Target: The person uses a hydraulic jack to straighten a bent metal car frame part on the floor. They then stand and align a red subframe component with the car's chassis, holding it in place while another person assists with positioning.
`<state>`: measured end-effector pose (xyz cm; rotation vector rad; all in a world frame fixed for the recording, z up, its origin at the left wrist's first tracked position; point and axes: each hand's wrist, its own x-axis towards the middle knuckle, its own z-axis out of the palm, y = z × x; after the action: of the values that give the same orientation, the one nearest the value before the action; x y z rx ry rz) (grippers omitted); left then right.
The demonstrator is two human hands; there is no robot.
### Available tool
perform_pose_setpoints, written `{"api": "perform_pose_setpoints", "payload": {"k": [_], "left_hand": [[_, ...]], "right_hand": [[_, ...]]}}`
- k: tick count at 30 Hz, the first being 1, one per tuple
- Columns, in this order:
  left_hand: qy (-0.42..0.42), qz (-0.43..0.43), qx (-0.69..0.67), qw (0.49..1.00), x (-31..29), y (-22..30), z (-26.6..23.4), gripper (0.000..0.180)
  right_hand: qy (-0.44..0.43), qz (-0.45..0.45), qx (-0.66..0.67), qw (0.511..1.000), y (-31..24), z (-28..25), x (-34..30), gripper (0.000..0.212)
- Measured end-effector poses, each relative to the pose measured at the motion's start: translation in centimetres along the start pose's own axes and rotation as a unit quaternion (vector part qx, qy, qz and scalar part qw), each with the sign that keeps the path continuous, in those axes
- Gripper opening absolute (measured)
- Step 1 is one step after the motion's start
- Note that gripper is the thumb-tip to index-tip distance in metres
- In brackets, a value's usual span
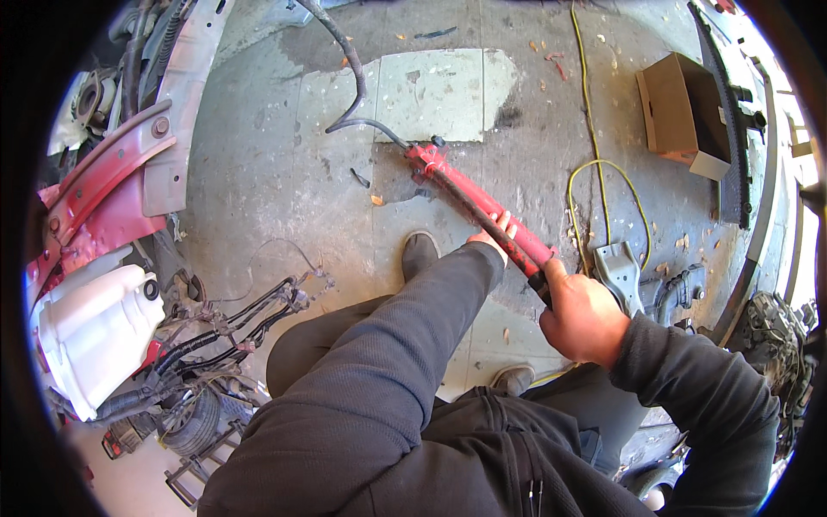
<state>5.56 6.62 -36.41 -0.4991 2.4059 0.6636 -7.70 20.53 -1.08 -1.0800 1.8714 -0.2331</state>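
Note:
A red hydraulic hand pump (pixel 470 189) slants across the middle in front of me, with a long handle (pixel 465 203) lying along its body. My left hand (pixel 492 240) is closed around the pump near its middle, partly hidden by the handle and my sleeve. At the near end, my right hand (pixel 587 315) is closed by the handle's black grip (pixel 540 287); its fingers are mostly hidden underneath. From the pump's far end a dark hose (pixel 358 86) curves up and away to the left.
At left are a red-and-white vehicle body part (pixel 103 202), a white plastic tank (pixel 102 332) and a tangled wiring harness (pixel 250 319). A yellow cord (pixel 589 103) loops over the floor at right, near a cardboard box (pixel 668 112) and a grey metal bracket (pixel 618 269).

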Motion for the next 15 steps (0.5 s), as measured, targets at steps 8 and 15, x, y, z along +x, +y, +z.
{"api": "perform_pose_setpoints", "payload": {"k": [8,15], "left_hand": [[-0.029,-0.017,-0.038,0.999,-1.4,-0.1,-0.9,0.070],[-0.008,-0.071,-0.152,0.986,-1.2,0.4,-1.2,0.062]], "right_hand": [[0.024,-0.030,-0.048,0.998,7.8,6.0,1.3,0.044],[0.135,-0.070,-0.205,0.967,18.1,15.7,6.9,0.051]]}}
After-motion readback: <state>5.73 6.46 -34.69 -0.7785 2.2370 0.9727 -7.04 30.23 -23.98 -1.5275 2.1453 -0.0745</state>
